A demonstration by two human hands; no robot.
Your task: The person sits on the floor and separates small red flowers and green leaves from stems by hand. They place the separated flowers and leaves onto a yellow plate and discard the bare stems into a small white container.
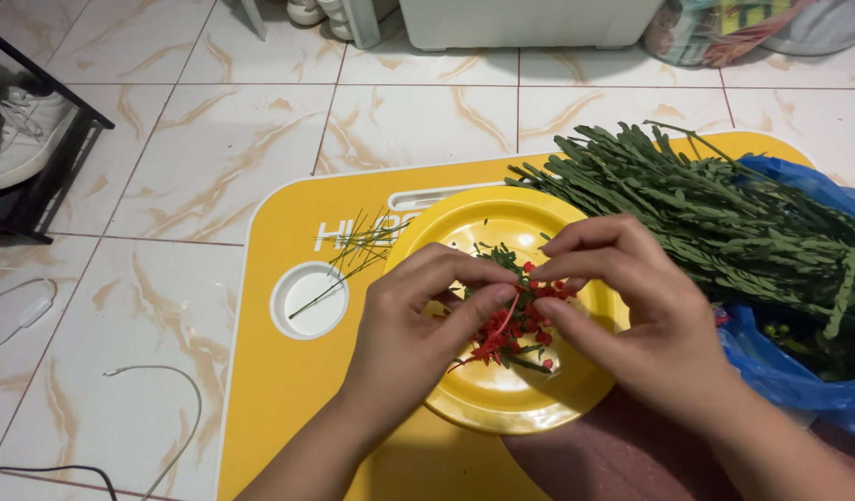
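Observation:
Over a round yellow plate [483,223] my left hand [418,325] and my right hand [631,306] meet at the fingertips. Both pinch a small sprig with green leaves and red flower bits [515,325] that rests on the plate. Loose red petals and green pieces lie under my fingers. The plate sits on a yellow lap table [279,380] with a round white cup hole [308,299]. A few thin bare green stems [358,250] lie left of the plate, one reaching across the cup hole.
A big pile of leafy green stems [724,213] lies on a blue plastic bag [798,371] at the right. Marble-pattern floor tiles [195,158] surround the table. White cables [158,380] trail at the left; a black shoe rack [38,158] holds a white shoe.

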